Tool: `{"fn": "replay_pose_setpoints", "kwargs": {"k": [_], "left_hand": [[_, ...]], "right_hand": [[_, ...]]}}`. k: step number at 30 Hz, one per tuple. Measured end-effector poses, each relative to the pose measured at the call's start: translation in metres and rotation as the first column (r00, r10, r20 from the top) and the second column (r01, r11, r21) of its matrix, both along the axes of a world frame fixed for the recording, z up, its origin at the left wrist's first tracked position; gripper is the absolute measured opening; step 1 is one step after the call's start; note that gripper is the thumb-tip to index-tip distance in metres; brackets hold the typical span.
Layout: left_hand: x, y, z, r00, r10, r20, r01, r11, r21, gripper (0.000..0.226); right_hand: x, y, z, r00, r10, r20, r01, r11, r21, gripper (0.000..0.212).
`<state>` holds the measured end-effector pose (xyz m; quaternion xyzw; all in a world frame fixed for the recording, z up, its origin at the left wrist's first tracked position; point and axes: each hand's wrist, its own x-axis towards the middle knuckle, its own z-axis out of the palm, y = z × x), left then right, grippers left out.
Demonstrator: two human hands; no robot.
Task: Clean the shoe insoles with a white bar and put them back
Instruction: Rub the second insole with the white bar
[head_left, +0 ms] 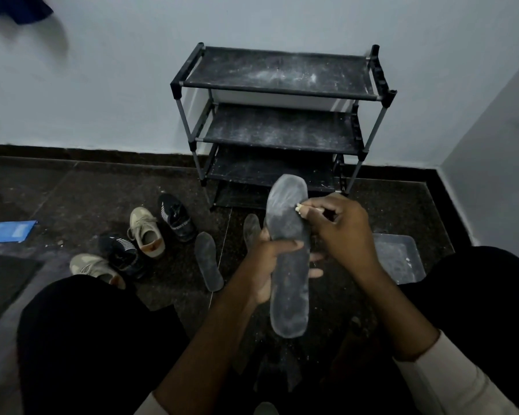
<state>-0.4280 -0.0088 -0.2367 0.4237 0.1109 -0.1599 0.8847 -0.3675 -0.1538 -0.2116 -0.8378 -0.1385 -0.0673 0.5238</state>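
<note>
My left hand (264,259) grips the long dusty grey insole (288,259); my right hand (339,232) pinches what looks like a small white bar (300,209) against its upper right edge.

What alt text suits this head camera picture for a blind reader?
A seated person's left hand holds a dusty grey insole while the right hand presses a white bar against its upper part. Four shoes, loose insoles and a black rack lie beyond.

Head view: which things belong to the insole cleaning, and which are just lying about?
Job: held insole, white bar, floor insoles, shoes.
Lying about: shoe rack, blue sheet, dark cloth; tray role unclear.
</note>
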Motion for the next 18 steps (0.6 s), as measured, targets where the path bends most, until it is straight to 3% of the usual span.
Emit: {"fn": "replay_pose_setpoints", "kwargs": {"k": [3,6,11,15,18], "left_hand": [[0.003,0.001,0.0,0.998,0.065,-0.023,-0.065,0.998,-0.008,0.061],[0.006,0.003,-0.001,0.985,0.155,-0.082,-0.152,0.988,0.038,0.075],[0.004,0.002,-0.001,0.987,0.15,-0.049,-0.142,0.98,0.136,0.039],[0.006,0.002,0.002,0.986,0.144,-0.088,-0.126,0.974,0.187,0.038],[0.0,-0.001,0.005,0.988,0.112,-0.104,-0.097,0.986,0.138,0.036]], "right_hand": [[-0.006,0.005,-0.004,0.999,0.039,0.001,-0.039,0.998,-0.055,0.009],[-0.012,0.01,-0.006,0.998,0.053,0.025,-0.05,0.992,-0.117,0.011],[-0.011,0.011,-0.004,0.991,0.056,0.119,-0.031,0.978,-0.206,0.012],[-0.013,0.013,-0.007,0.989,0.111,0.103,-0.064,0.924,-0.378,0.01],[-0.002,0.007,-0.002,0.991,-0.005,0.133,0.052,0.935,-0.352,0.008]]}}
